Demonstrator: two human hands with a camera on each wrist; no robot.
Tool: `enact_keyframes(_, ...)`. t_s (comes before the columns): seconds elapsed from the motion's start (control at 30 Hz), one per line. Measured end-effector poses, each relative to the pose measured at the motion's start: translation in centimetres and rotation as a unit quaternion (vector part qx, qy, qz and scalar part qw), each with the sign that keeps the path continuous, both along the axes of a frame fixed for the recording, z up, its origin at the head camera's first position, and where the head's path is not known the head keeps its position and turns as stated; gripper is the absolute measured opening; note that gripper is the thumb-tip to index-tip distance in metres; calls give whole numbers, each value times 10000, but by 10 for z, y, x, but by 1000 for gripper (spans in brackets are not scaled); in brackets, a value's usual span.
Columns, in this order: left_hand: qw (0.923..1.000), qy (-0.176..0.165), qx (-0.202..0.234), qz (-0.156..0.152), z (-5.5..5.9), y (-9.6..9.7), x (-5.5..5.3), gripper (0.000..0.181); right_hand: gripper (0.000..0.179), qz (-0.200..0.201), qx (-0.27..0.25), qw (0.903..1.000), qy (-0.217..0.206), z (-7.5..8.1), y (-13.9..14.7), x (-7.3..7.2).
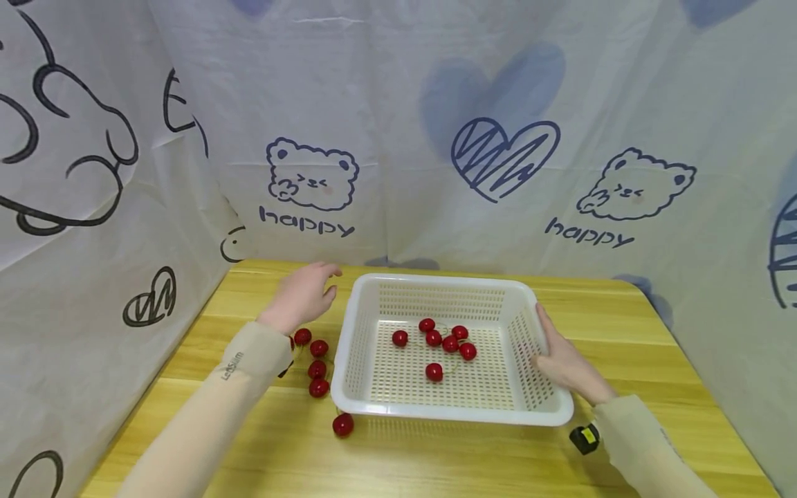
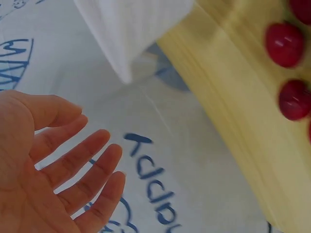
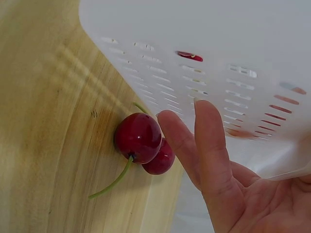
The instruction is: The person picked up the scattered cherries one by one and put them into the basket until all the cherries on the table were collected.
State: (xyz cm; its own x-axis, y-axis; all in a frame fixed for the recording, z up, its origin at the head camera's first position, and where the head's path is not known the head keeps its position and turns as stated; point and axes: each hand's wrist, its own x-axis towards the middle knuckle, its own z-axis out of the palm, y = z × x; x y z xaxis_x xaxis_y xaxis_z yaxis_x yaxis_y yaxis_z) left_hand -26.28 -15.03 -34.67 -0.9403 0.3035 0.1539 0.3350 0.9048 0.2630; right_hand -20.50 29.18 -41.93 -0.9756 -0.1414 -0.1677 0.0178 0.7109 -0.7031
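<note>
A white plastic basket (image 1: 451, 415) with slotted walls holds several red cherries (image 1: 434, 372) on its floor. At its right side my right hand (image 1: 569, 363) grips the wall, thumb over the rim and inside, fingers along the outside. The right wrist view shows those fingers (image 3: 214, 150) against the slotted wall, beside two cherries (image 3: 138, 138) on the table, one with a green stem. My left hand (image 1: 301, 297) hovers left of the basket with nothing in it, fingers spread and slightly bent in the left wrist view. More cherries (image 1: 317, 370) lie below it.
The wooden table (image 1: 280, 449) ends at a back edge just behind the basket. White cloth (image 1: 398, 104) with printed bears and hearts hangs behind and on both sides. One cherry (image 1: 342, 425) lies at the basket's front left corner.
</note>
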Motion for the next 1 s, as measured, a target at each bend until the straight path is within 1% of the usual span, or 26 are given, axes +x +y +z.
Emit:
enact_keyframes(0.17, 9998, 74, -89, 157, -13, -23, 4, 34, 109, 5, 65, 10000, 22, 1, 0, 0)
enact_keyframes(0.27, 9995, 20, -164, 263, -23, -36, 7, 34, 109, 10, 63, 10000, 26, 0, 1, 0)
enact_keyframes(0.4, 9987, -199, -226, 414, -34, -51, 11, 35, 109, 2, 63, 10000, 41, -1, 1, -1)
enact_keyframes(0.6, 9967, -581, -301, 472, -50, -68, 15, 39, 110, -15, 35, 10000, 21, 0, 1, 0)
enact_keyframes(0.73, 9952, -788, -335, 477, -60, -75, 16, 44, 110, 8, 26, 10000, 33, 1, 1, 0)
enact_keyframes(1.0, 9898, -1281, -375, 506, -72, -82, 19, 54, 111, 13, -13, 10000, 15, 0, 1, 0)
